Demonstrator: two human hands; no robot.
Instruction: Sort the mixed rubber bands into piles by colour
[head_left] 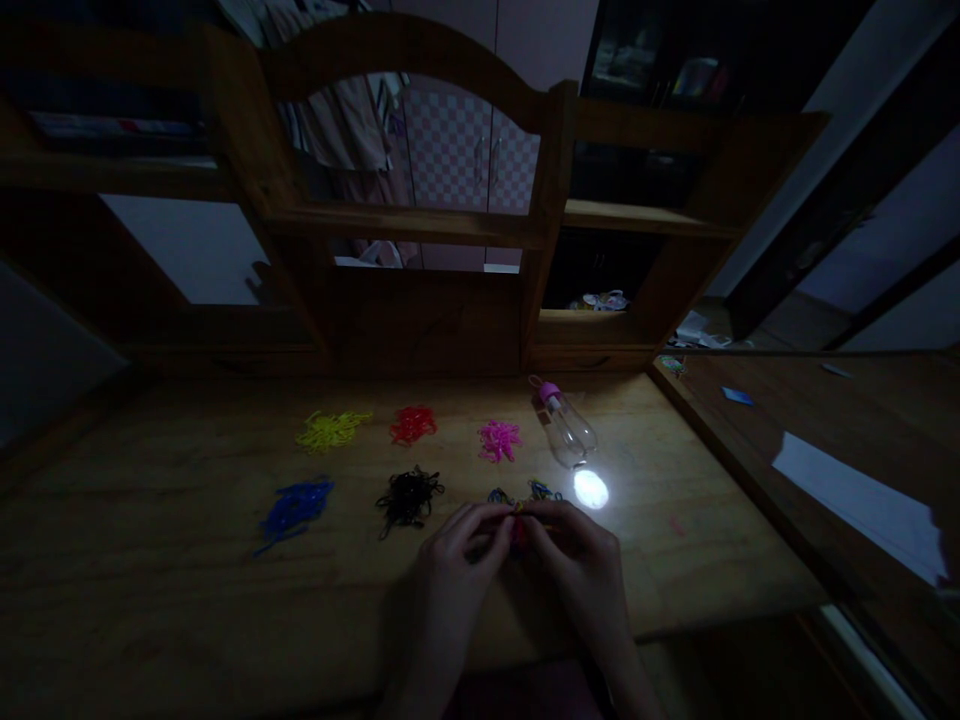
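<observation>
My left hand (461,560) and my right hand (581,565) meet over the front of the wooden desk, fingertips pinched together. Between them is a small bundle of coloured strands (519,535), with red and a bit of yellow showing; the fingers hide most of it. Just beyond my fingertips lie small dark multicoloured strands (540,490). To the left is a pile of black strands (409,496), and farther left a blue pile (296,508). Behind these lie yellow (331,430), red (412,424) and pink (499,440) piles of thin, looped strands.
A clear bulb-shaped bottle with a pink cap (568,425) lies on the desk (187,590). A bright light spot (591,489) falls near my right hand. Wooden shelving (405,235) rises at the back. A white paper (859,500) lies on the surface to the right.
</observation>
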